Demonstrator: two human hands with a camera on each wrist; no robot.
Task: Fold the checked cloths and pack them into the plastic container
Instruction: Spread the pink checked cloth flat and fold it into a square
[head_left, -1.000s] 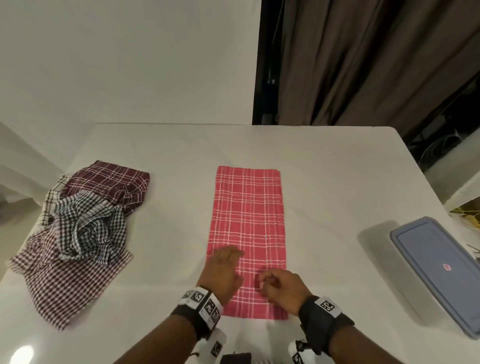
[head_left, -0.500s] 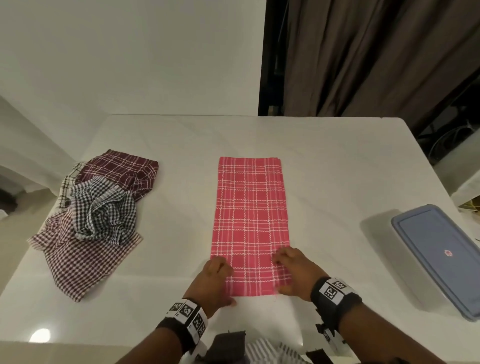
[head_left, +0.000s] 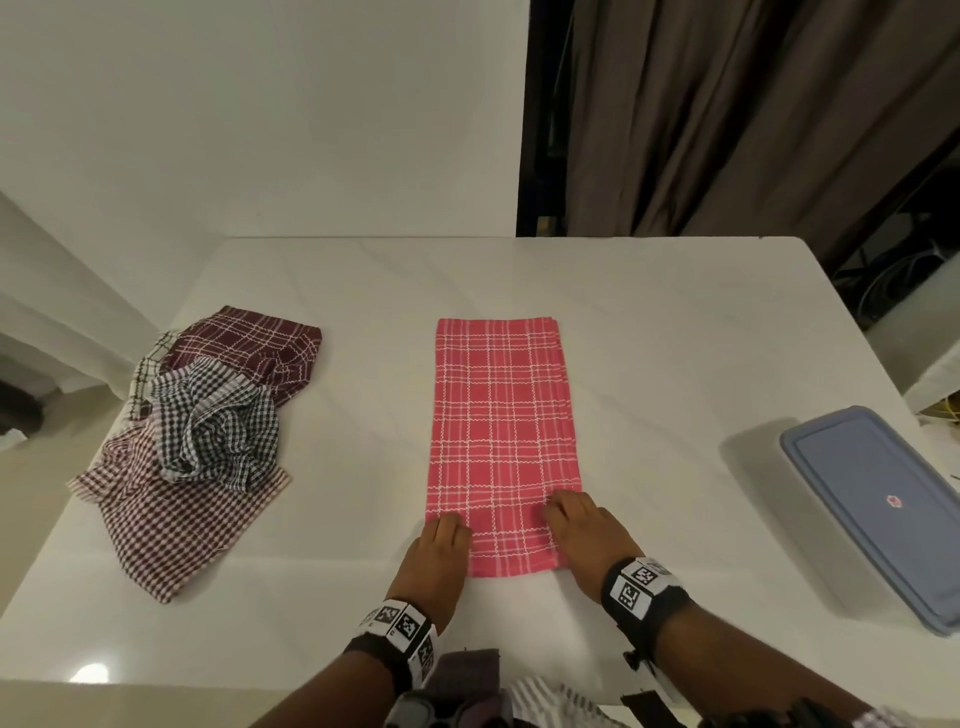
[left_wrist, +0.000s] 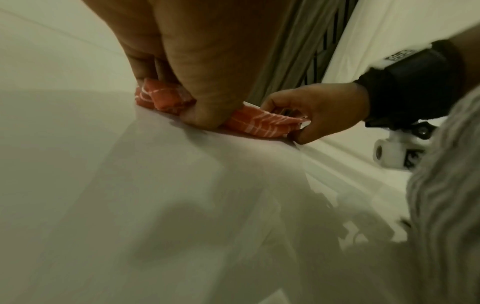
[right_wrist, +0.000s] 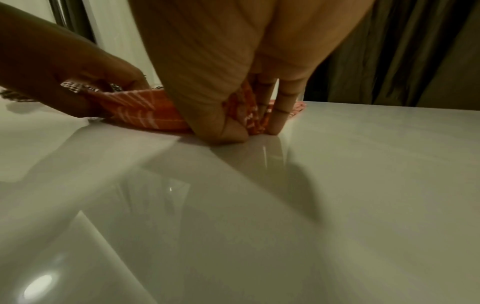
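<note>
— What did you have nearest?

— My left hand (head_left: 434, 558) and right hand (head_left: 589, 543) each pinched a near corner of the pink cloth (head_left: 501, 436), mid-table (head_left: 649, 322).

— And farther out?

— Lidded container (head_left: 878, 499) lay right; the unfolded pile (head_left: 202, 431) lay left.

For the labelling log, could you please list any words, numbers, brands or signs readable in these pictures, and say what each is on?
No readable words or numbers.
Container lid: a small red mark, too small to read.
Left wristband: black-and-white square code tags, no letters.
Right wristband: the same kind of tags, no letters.
Red checked cloth and cloth pile: no labels visible.
</note>
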